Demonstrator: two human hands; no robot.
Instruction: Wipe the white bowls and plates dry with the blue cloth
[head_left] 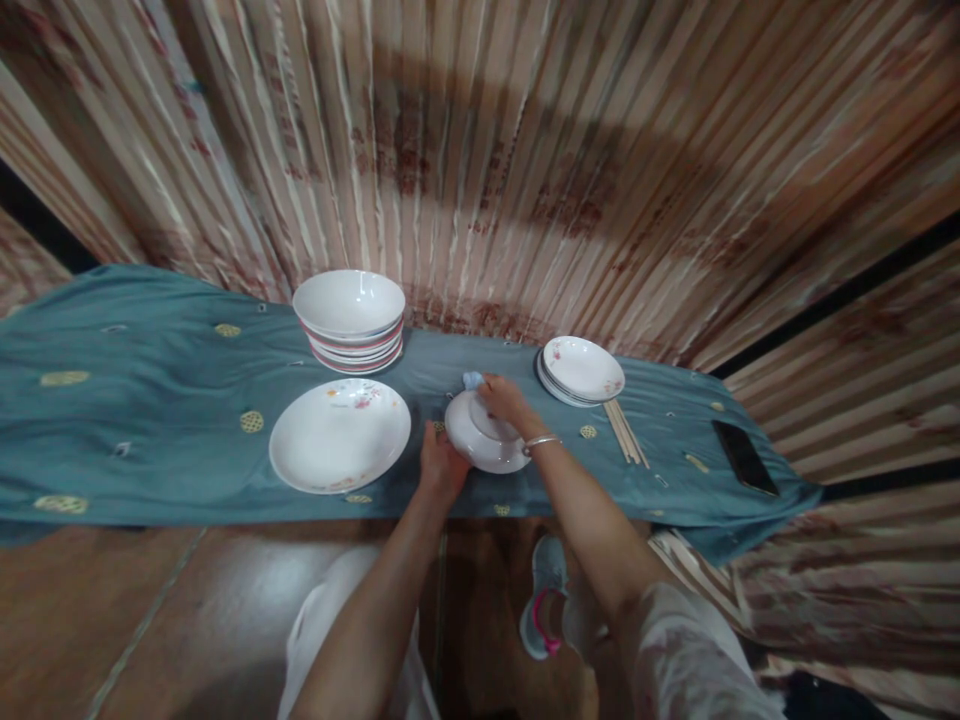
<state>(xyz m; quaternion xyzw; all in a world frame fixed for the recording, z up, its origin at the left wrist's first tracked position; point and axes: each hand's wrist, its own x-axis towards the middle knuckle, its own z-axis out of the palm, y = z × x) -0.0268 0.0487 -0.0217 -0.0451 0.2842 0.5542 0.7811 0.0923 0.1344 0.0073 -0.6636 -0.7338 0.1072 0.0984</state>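
Now grasping the upturned white dish (pixel 480 446) with the left hand (pixel 444 464), between large floral plate (pixel 340 440) and small-plate stack (pixel 583 369); apparently clenching light-blue cloth (pixel 472 380) at its far edge with the right hand (pixel 505 398). Round, without long axis; just right of the left fingers, beneath the right.

This looks like a home to me: patterned curtains (pixel 480 150) hang behind my cloth-draped tabletop (pixel 180 380), set with white crockery (pixel 339 440), above a brown floor (pixel 127 590).
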